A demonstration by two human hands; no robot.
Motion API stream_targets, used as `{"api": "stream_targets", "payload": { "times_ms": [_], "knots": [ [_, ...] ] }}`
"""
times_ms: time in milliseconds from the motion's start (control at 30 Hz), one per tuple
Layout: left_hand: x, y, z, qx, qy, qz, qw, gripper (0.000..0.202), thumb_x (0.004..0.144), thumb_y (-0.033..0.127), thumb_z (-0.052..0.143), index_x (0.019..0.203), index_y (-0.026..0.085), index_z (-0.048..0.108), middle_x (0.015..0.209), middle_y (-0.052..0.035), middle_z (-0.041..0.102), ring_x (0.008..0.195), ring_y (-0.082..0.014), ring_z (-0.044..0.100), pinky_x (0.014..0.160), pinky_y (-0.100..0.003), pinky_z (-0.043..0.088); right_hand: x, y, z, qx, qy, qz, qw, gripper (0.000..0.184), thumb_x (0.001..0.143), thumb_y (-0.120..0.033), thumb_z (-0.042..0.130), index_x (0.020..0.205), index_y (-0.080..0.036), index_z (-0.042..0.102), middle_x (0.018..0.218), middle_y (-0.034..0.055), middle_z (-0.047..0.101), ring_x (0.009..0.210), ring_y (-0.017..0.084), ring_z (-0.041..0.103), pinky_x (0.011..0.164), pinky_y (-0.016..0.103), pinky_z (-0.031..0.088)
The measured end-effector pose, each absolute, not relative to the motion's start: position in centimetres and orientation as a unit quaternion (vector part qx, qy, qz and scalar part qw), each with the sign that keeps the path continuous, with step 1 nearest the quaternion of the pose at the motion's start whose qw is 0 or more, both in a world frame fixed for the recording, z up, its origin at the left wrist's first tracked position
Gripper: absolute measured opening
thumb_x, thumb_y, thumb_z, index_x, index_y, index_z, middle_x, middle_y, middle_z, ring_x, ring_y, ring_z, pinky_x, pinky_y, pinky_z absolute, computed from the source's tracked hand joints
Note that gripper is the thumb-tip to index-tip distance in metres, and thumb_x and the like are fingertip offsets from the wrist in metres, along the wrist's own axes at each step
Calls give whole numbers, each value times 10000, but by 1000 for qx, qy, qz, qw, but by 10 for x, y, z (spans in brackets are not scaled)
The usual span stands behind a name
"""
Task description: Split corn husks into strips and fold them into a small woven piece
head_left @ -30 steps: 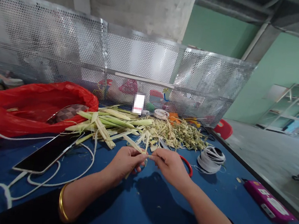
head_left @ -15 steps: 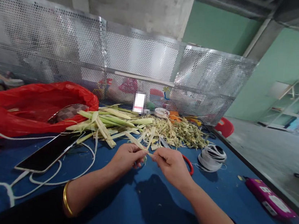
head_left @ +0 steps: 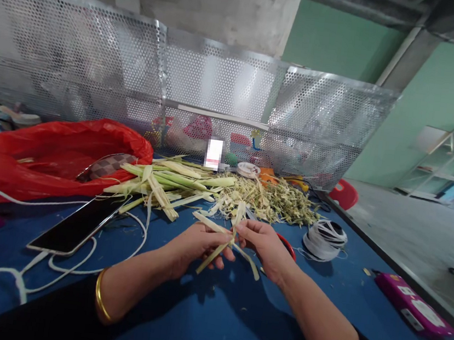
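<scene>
Between my two hands, crossed pale strips of corn husk (head_left: 211, 257) meet in a small knot-like bundle above the blue table. My left hand (head_left: 201, 244) pinches the strips near the crossing, its lower fingers curled beneath. My right hand (head_left: 261, 246) closes thumb and forefinger on the upright strip from the right. One strip end points up, another to the upper left, and two hang down. Partly hidden behind my right hand are red-handled scissors (head_left: 289, 246). Just beyond lies a pile of green and pale husks (head_left: 180, 181).
Dried plant scraps (head_left: 285, 202) lie at the back. A roll of white string (head_left: 325, 240) and a purple box (head_left: 413, 303) are on the right. On the left are a phone (head_left: 75, 226) with a white cable and a red plastic bag (head_left: 59, 155). Perforated metal panels (head_left: 222, 75) stand behind.
My hands have turned the husk strips, so two ends now hang down toward me. The right fingers have shifted up onto the upright strip. The view has tilted slightly.
</scene>
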State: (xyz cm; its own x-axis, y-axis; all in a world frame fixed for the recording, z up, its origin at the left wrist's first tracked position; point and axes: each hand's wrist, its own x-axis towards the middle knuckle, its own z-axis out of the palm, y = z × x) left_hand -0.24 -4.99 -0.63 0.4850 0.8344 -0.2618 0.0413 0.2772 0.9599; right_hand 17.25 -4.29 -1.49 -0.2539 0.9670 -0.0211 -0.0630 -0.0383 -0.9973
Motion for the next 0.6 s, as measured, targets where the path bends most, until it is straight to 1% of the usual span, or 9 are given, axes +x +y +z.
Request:
{"api": "stream_targets", "payload": {
  "times_ms": [67,167,300,367,433,533,567,600],
  "knots": [
    [-1,-51,-7,535,429,290,667,345,732,450,631,832,125,689,687,-50,681,467,-82,550,440,-179,391,169,-44,-17,-414,-537,580,452,305,687,-405,715,596,-151,572,551,-36,515,528,77,422,552,219,332],
    [3,-51,-9,548,449,294,642,304,727,414,638,821,128,684,616,-34,664,434,-85,541,414,-177,375,164,-46,-19,-408,-559,552,465,297,713,-379,677,567,-161,538,528,-38,502,526,85,428,556,228,342],
    [6,-52,-11,553,464,306,621,230,703,349,660,759,127,679,562,-37,660,413,-98,543,425,-194,395,157,-46,-24,-438,-568,474,511,267,721,-327,638,555,-177,491,504,-49,464,503,90,399,535,233,330],
    [6,-53,-11,535,475,314,625,213,690,331,681,742,125,670,564,-47,670,434,-108,566,458,-204,427,156,-45,-26,-458,-588,429,511,269,750,-323,603,555,-185,479,507,-44,461,508,101,408,537,239,340],
    [5,-54,-9,502,477,335,639,231,697,330,690,788,119,671,619,-69,699,502,-134,620,526,-228,477,160,-44,-25,-477,-630,344,507,237,786,-324,567,599,-187,520,565,-20,518,569,127,466,584,253,375],
    [4,-53,-6,447,456,394,662,299,713,310,695,934,111,664,800,-113,736,680,-185,691,676,-275,525,168,-49,-16,-496,-674,137,530,145,822,-321,548,797,-190,607,747,24,609,745,172,540,711,282,397],
    [4,-53,-5,432,447,418,663,320,710,292,702,968,110,655,855,-123,736,739,-197,698,721,-283,527,170,-52,-13,-495,-681,86,533,152,839,-323,535,816,-193,610,769,30,615,763,175,543,724,283,392],
    [4,-52,-4,417,438,441,663,337,699,268,713,990,111,646,897,-128,733,791,-206,699,760,-289,526,169,-56,-10,-492,-691,60,526,177,858,-329,515,789,-195,608,759,29,615,749,170,544,713,276,387]
  ]
}}
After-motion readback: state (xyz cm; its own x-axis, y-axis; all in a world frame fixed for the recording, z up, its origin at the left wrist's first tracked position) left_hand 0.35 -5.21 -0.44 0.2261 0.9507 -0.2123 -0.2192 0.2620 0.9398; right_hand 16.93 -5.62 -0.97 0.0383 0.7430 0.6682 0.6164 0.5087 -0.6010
